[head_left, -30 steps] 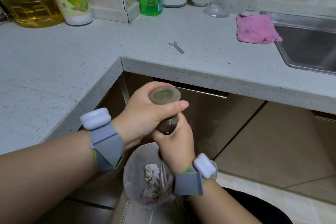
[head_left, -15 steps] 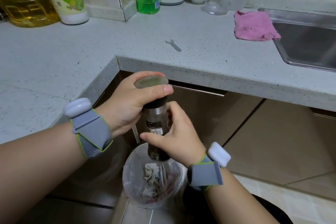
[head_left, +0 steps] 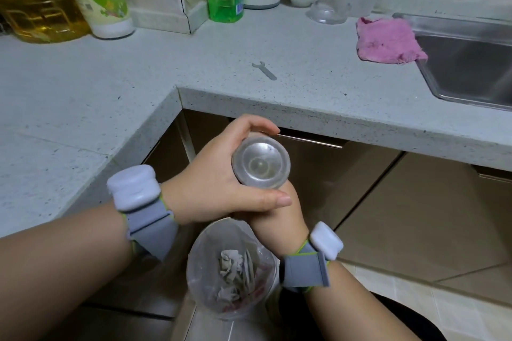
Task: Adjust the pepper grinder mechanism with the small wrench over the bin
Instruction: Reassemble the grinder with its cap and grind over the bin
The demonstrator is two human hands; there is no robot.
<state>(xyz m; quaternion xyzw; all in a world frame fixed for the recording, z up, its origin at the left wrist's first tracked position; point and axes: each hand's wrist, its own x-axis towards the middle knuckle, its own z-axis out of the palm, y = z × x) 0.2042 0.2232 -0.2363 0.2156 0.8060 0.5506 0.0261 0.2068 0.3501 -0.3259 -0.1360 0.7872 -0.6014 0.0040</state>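
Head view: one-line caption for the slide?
Both hands, left hand and right hand, grip the pepper grinder above the bin; the small wrench lies unused on the counter.

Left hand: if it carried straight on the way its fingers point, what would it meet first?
The left hand already wraps the pepper grinder, so that comes first; beyond it, probably only open space before the cabinet front, though depth is unclear.

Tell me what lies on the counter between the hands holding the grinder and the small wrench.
Nothing visible. The wrench lies alone on bare countertop, beyond the edge above the left hand and right hand, both gripping the pepper grinder. The pink cloth sits off to the right.
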